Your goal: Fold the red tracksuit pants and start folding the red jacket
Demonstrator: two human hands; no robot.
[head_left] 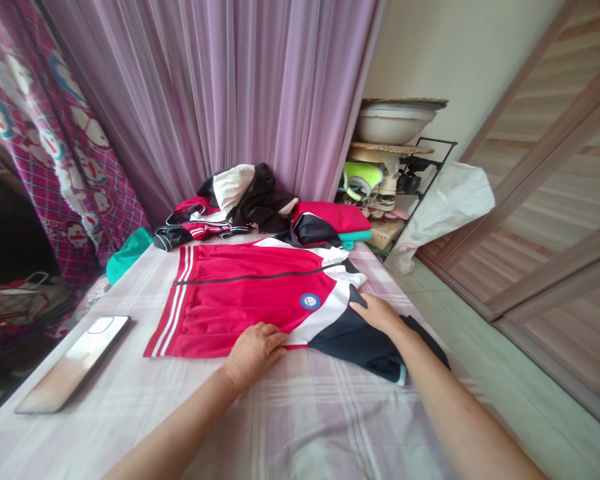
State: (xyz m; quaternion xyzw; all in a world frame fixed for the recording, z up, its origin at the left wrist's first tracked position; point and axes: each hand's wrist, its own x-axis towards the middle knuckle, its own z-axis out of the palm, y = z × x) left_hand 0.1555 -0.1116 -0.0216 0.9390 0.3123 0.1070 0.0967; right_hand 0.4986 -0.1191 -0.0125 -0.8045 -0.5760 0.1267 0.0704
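A red, white and navy zip-up tracksuit jacket (240, 283) lies spread on the bed, its striped hem to the left and its collar to the right. A round blue badge (310, 301) shows on the chest. My left hand (257, 350) rests at the jacket's near side edge, its fingers bent and closed on the cloth below the white band. At the shoulder, my right hand (380, 312) pinches the navy fabric between thumb and fingers. The near navy sleeve (365, 350) lies partly under my right forearm, toward the bed's right edge.
A phone (75, 363) lies face down at left. Behind the jacket are heaped dark clothes (255, 197) and a folded red garment (335, 217). Purple curtains (230, 87) hang beyond. A rack holding a white basin (397, 123) and a white bag (445, 200) stand at right.
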